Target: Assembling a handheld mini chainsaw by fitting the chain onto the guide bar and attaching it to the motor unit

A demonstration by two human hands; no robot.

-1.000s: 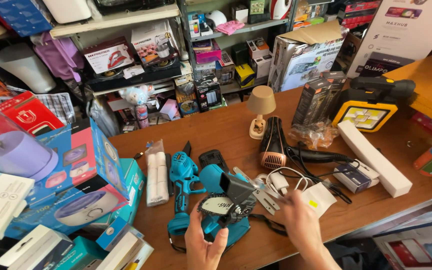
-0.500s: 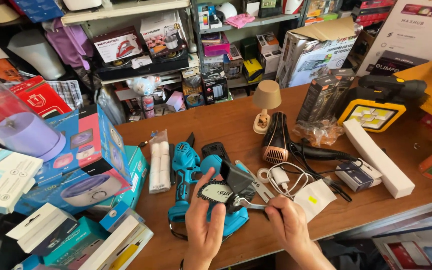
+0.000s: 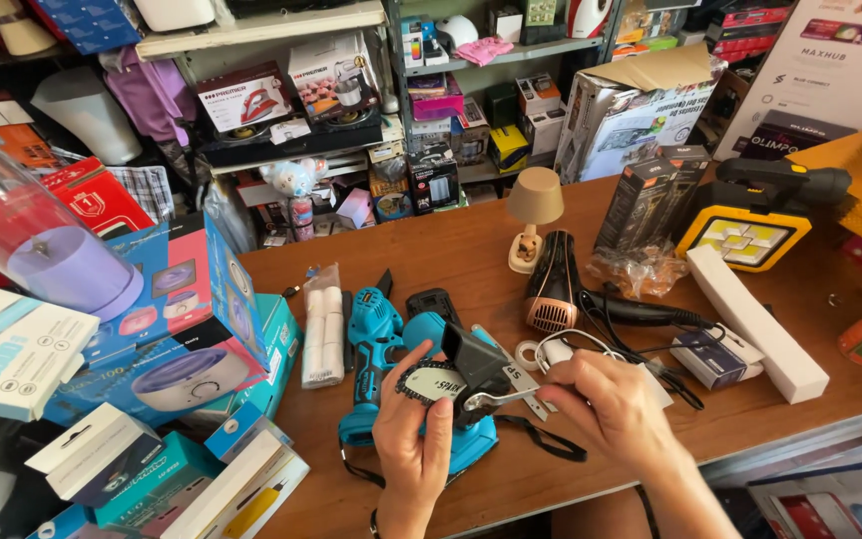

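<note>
A blue and black cordless mini chainsaw [image 3: 381, 344] lies on the brown wooden table [image 3: 451, 240], right in front of me. My left hand [image 3: 413, 439] presses on its blue body and touches the short bar with the chain [image 3: 431, 384]. My right hand [image 3: 611, 409] holds a small silver wrench [image 3: 506, 399] whose end sits at the black side cover [image 3: 473, 361] of the saw. A black wrist strap [image 3: 541, 439] trails from the tool under my right hand.
A bag of white rolls [image 3: 323, 324] lies left of the saw. A copper hair dryer [image 3: 556, 284], small lamp [image 3: 534, 215], white cable [image 3: 551, 351], long white box [image 3: 755, 319] and yellow work light [image 3: 745, 235] lie to the right. Stacked boxes [image 3: 172, 329] crowd the left.
The view has shifted slightly. My right hand has brought the wrench in against the black side cover, and my left hand has settled lower on the saw body by the chain bar.
</note>
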